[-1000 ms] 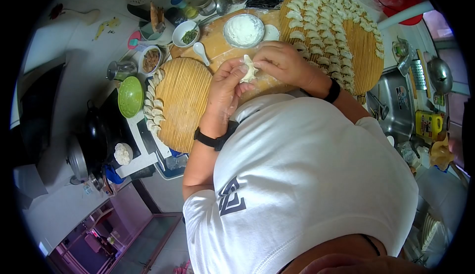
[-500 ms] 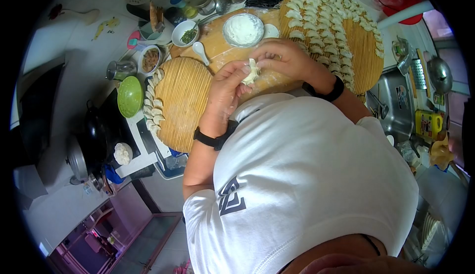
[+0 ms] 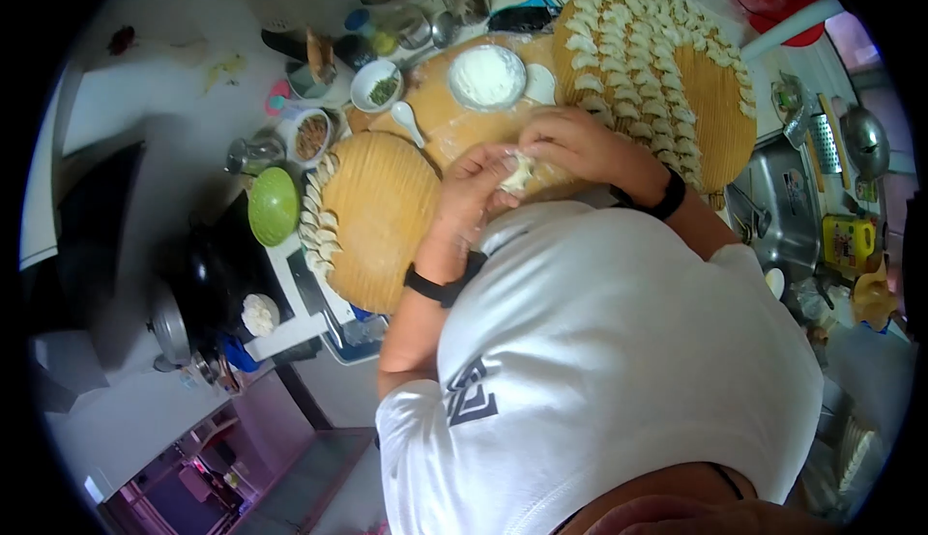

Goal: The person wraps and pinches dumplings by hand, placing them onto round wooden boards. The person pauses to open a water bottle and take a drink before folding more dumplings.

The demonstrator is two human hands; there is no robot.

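Between my two hands, above the wooden board, is a pale dumpling. My left hand is closed around its left side, thumb on top. The fingers of my right hand pinch its upper right edge, and part of the dough is hidden behind them. A round slatted mat lies to the left, with finished dumplings along its left rim. Behind my right hand, a second round mat carries many rows of dumplings.
Beyond my hands stand a bowl of white flour, a dough wrapper, a white spoon, a bowl of chopped greens and a bowl of brown filling. A green bowl sits left; a sink is at right.
The whole scene has shifted slightly right and down as my head turned. My hands stay together on the dumpling, with my right fingers moved a little along its edge.
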